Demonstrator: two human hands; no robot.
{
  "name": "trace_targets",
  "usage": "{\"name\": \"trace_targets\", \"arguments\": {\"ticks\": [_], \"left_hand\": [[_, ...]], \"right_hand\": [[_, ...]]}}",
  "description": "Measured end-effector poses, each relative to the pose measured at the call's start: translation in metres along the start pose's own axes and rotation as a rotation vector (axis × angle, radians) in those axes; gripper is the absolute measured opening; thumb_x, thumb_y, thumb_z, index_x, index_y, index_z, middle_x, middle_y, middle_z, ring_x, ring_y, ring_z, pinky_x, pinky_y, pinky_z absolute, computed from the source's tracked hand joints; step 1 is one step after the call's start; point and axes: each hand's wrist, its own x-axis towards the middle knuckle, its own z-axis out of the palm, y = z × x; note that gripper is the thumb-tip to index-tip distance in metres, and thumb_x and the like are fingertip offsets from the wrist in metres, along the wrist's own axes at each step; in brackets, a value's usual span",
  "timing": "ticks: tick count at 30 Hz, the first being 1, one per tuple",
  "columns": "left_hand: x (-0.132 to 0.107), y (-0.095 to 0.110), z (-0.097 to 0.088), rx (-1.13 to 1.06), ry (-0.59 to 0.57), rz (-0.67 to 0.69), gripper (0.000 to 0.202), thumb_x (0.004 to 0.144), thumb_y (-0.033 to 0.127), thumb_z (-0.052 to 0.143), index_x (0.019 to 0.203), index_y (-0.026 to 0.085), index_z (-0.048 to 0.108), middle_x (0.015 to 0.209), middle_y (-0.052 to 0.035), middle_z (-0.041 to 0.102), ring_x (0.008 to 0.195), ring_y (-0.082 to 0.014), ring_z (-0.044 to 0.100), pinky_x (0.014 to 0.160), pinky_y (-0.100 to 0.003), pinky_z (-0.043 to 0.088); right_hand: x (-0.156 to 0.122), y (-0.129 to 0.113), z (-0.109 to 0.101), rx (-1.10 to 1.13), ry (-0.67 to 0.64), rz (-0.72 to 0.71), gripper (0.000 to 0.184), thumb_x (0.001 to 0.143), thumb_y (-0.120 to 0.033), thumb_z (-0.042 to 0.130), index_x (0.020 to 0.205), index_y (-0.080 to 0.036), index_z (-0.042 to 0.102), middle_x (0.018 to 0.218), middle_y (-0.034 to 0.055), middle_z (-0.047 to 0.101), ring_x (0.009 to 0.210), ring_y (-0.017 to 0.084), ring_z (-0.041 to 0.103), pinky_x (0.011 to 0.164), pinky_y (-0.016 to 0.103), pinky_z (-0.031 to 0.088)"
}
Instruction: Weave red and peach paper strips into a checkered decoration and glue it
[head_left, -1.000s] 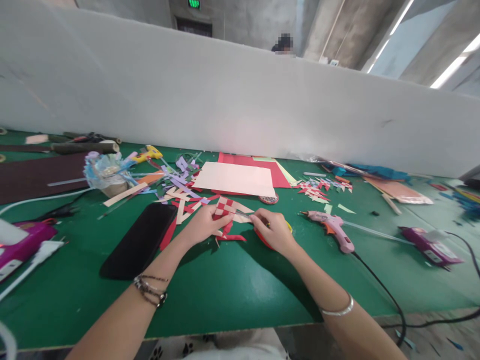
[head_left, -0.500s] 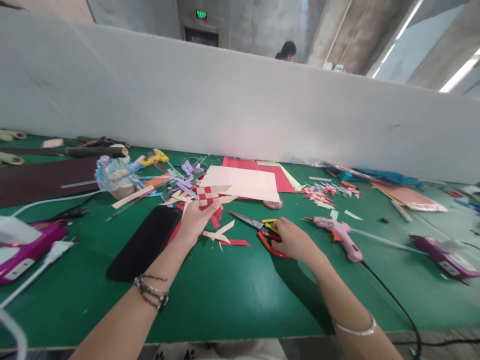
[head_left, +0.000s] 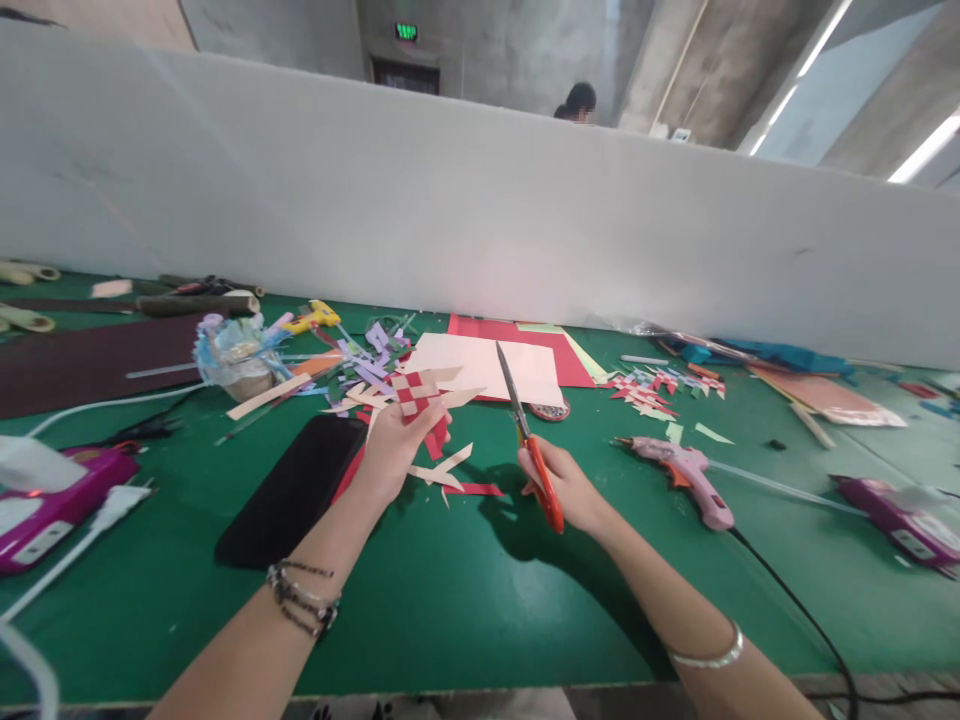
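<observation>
My left hand [head_left: 394, 448] holds a woven piece of red and cream paper strips [head_left: 417, 393] lifted a little above the green table [head_left: 465, 590]. My right hand [head_left: 566, 485] grips red-handled scissors [head_left: 529, 445] with the blades pointing up and away, just right of the woven piece. Cut-off cream and red strips [head_left: 450, 470] lie on the table between the two hands.
A black phone [head_left: 292, 490] lies left of my left hand. Cream and red paper sheets [head_left: 487, 362] sit behind, with a heap of coloured scraps [head_left: 360, 365]. A pink glue gun [head_left: 686, 468] with its cord lies to the right, purple glue guns [head_left: 45, 495] at both sides. A white partition [head_left: 480, 200] backs the table; a person's head shows behind it.
My left hand lifted the woven piece off the table. My right hand let go of it, reached to the scissors lying on the table, and raised them blades up.
</observation>
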Motion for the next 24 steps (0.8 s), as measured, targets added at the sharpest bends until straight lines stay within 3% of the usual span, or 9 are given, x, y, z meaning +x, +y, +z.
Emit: {"name": "trace_targets", "arguments": {"ticks": [3,6,14,24], "left_hand": [[-0.001,0.000,0.002,-0.024,0.007,0.012,0.022,0.065,0.036,0.066,0.059,0.015,0.062,0.056,0.0009,0.061,0.051,-0.0087,0.053,0.051,-0.019,0.043],[-0.001,-0.001,0.002,-0.025,0.035,0.016,0.022,0.065,0.036,0.065,0.059,0.015,0.061,0.054,0.0011,0.059,0.049,-0.0087,0.052,0.049,-0.019,0.042],[-0.002,0.001,0.005,-0.025,0.021,0.005,0.024,0.064,0.037,0.067,0.059,0.015,0.062,0.054,0.0009,0.059,0.050,-0.0088,0.052,0.050,-0.020,0.042],[-0.002,0.000,0.005,-0.069,0.003,-0.067,0.026,0.059,0.038,0.070,0.057,0.013,0.061,0.052,0.0015,0.059,0.048,-0.0072,0.050,0.049,-0.018,0.039]], "right_hand": [[-0.007,-0.006,0.007,0.073,-0.087,-0.119,0.038,0.083,-0.058,0.035,0.074,-0.020,0.037,0.069,-0.0022,0.041,0.062,0.011,0.042,0.059,0.025,0.043],[-0.011,-0.009,0.013,-0.012,-0.055,-0.201,0.038,0.082,-0.057,0.037,0.075,-0.020,0.038,0.070,-0.0013,0.041,0.062,0.011,0.039,0.059,0.025,0.040],[-0.012,-0.016,0.018,-0.181,0.041,-0.142,0.034,0.079,-0.052,0.039,0.066,-0.021,0.033,0.059,-0.0042,0.038,0.054,0.010,0.033,0.053,0.023,0.030],[-0.013,-0.015,0.019,-0.112,0.057,-0.154,0.038,0.081,-0.053,0.037,0.061,-0.020,0.034,0.054,-0.0049,0.035,0.051,0.009,0.028,0.049,0.022,0.026]]}}
